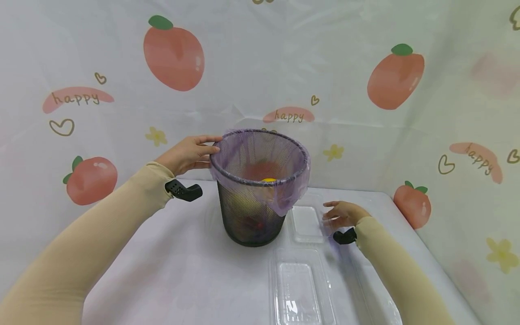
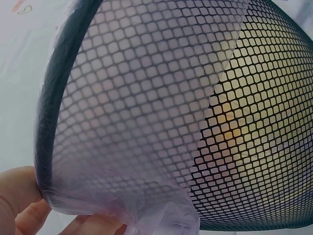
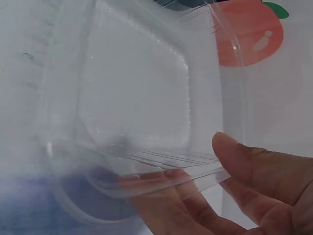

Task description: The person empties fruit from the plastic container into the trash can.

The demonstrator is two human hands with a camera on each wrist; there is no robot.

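Note:
A black mesh wastebasket [image 1: 252, 216] stands on the table, lined with a thin purple plastic bag [image 1: 280, 198] folded over its rim. Through the mesh show yellow and red things, and a yellow top [image 1: 268, 180] peeks above the near rim. My left hand [image 1: 188, 153] grips the basket's left rim; in the left wrist view its fingers [image 2: 19, 191] are at the rim and the bag. To the right of the basket my right hand [image 1: 343, 214] pinches the edge of a clear plastic container [image 3: 137, 93], with some fingers seen through its wall and the thumb at its rim.
Another clear plastic container [image 1: 298, 289] lies on the white-covered table [image 1: 195, 280] in front of the basket, to its right. A white cloth backdrop [image 1: 243, 67] with printed peaches rises behind the table and along its right side.

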